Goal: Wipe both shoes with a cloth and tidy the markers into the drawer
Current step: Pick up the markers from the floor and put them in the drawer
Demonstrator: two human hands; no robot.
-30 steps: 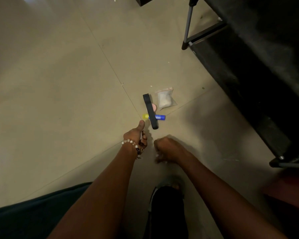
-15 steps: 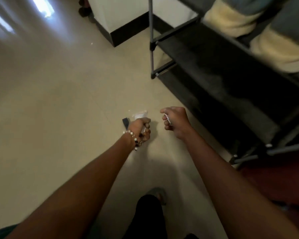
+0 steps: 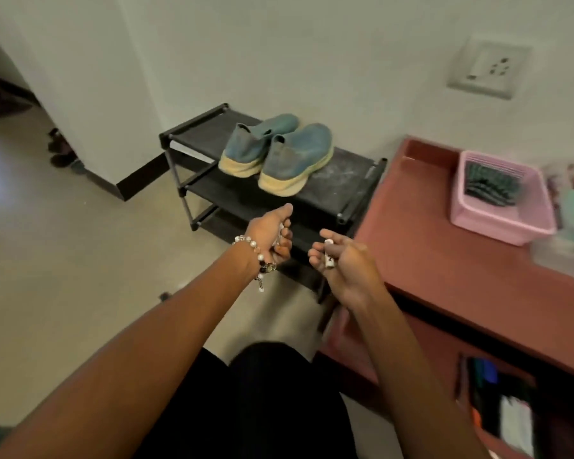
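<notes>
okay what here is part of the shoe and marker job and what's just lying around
Job: blue shoes on the rack; white marker in right hand; something small in left hand; open drawer.

Lying about: pink basket; wall socket.

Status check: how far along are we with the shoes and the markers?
Done: can't tell whether the shoes on the rack were wiped; no cloth visible. In hand: right hand holds a white marker; left hand grips something whitish. Left: both into the open drawer under the desk.
</notes>
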